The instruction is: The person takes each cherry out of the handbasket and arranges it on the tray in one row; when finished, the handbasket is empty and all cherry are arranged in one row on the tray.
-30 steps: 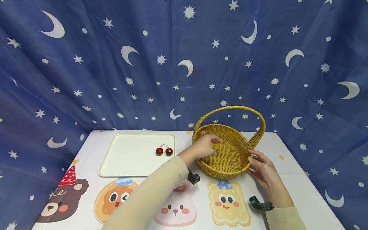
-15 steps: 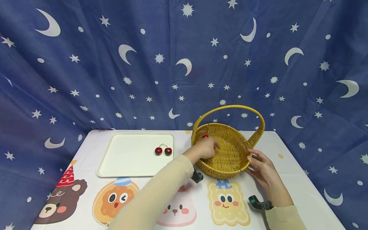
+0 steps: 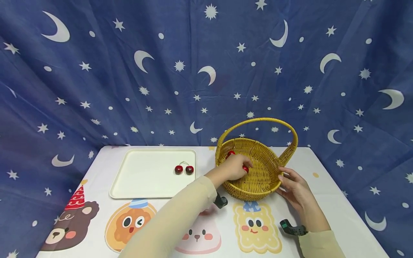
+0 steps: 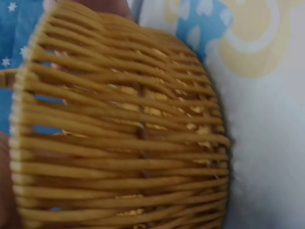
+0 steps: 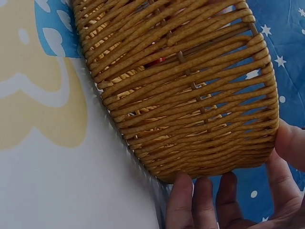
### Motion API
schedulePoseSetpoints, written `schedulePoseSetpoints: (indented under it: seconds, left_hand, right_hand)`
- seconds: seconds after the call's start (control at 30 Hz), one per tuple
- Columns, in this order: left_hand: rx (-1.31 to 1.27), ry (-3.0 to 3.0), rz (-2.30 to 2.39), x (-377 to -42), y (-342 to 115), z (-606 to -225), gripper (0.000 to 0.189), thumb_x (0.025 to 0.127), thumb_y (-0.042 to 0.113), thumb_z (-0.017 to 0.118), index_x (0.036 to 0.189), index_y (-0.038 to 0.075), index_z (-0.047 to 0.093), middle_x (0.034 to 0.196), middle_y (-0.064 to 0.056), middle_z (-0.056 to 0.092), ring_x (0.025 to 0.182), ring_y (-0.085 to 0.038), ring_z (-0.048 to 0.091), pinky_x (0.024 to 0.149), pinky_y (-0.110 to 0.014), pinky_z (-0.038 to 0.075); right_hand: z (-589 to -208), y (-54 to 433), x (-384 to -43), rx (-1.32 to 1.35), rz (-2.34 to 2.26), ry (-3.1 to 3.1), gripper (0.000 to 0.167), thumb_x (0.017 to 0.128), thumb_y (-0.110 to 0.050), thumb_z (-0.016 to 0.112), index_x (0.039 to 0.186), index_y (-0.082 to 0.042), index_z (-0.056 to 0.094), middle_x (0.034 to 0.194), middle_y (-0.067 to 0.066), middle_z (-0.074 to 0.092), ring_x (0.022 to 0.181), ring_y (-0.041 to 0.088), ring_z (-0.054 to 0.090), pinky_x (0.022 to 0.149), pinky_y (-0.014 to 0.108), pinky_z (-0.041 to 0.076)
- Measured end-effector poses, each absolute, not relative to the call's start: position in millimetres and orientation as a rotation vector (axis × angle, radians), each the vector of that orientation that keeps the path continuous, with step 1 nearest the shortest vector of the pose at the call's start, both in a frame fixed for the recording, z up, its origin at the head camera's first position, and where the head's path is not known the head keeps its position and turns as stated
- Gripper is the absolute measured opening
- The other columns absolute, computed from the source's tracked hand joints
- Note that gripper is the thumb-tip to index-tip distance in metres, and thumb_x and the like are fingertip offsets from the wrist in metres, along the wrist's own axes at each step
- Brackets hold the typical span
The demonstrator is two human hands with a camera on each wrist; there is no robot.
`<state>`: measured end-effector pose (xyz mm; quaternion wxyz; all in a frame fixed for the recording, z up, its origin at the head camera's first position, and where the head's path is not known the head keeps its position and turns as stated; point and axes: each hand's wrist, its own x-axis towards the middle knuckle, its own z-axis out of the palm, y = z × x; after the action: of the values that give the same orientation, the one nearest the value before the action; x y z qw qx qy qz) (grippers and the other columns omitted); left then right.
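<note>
A yellow woven basket with a tall arched handle stands tilted at the right of the table. My left hand reaches over its left rim, fingers curled at a red cherry, which they seem to pinch. Another red cherry shows behind that hand, against the basket's inner left wall; the palm hides what lies beneath. My right hand grips the basket's right side by the handle base. In the right wrist view its fingers lie against the weave, the thumb at the rim.
A white rectangular tray lies to the left, bearing a pair of dark red cherries joined by a stem. Cartoon figures decorate the white tablecloth. Behind the table hangs a blue curtain with moons and stars.
Inside the basket my left hand's fingers have curled in from a looser reach, and a cherry now shows at its fingertips. Another cherry has come into view behind it. The right hand stays put.
</note>
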<state>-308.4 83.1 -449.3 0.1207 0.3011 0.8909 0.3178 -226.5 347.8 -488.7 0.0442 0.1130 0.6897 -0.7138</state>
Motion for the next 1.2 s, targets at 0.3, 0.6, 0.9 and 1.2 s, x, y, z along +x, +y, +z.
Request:
schedulePoseSetpoints:
  seconds: [0.3, 0.6, 0.9, 1.2]
  left_hand:
    - [0.951, 2.544, 1.186, -285.3, 69.0, -418.7, 0.025, 0.106, 0.019, 0.069, 0.128, 0.023, 0.08, 0.125, 0.008, 0.077, 0.123, -0.01, 0.068, 0.102, -0.026, 0.054]
    - [0.84, 2.383, 1.484, -260.3, 22.3, -388.2, 0.03, 0.097, 0.008, 0.08, 0.122, 0.024, 0.081, 0.126, 0.003, 0.072, 0.1, -0.015, 0.072, 0.083, -0.027, 0.06]
    - [0.655, 2.388, 1.648, -250.8, -50.5, -385.1, 0.039, 0.092, -0.004, 0.078, 0.126, 0.013, 0.077, 0.128, -0.008, 0.07, 0.09, -0.017, 0.071, 0.077, -0.033, 0.062]
    - [0.406, 2.576, 1.569, -263.2, -131.3, -424.9, 0.037, 0.089, -0.002, 0.081, 0.124, 0.008, 0.076, 0.118, -0.015, 0.075, 0.081, -0.02, 0.071, 0.069, -0.031, 0.058]
  right_hand:
    - [-487.4, 346.7, -226.7, 0.385, -2.187, 2.089, 0.037, 0.104, -0.019, 0.072, 0.138, -0.032, 0.067, 0.129, -0.006, 0.055, 0.111, 0.011, 0.066, 0.091, 0.032, 0.059]
    - [-486.8, 346.9, -226.5, 0.372, -2.185, 2.1, 0.04, 0.105, -0.019, 0.071, 0.143, -0.029, 0.064, 0.129, -0.006, 0.055, 0.108, 0.011, 0.067, 0.091, 0.031, 0.058]
    - [-487.1, 346.8, -225.9, 0.376, -2.187, 2.094, 0.04, 0.105, -0.02, 0.071, 0.143, -0.03, 0.064, 0.131, -0.006, 0.055, 0.109, 0.011, 0.068, 0.092, 0.031, 0.058]
    - [-488.0, 345.5, -226.9, 0.384, -2.183, 2.106, 0.04, 0.106, -0.019, 0.07, 0.144, -0.028, 0.062, 0.131, -0.006, 0.054, 0.11, 0.012, 0.068, 0.092, 0.031, 0.058]
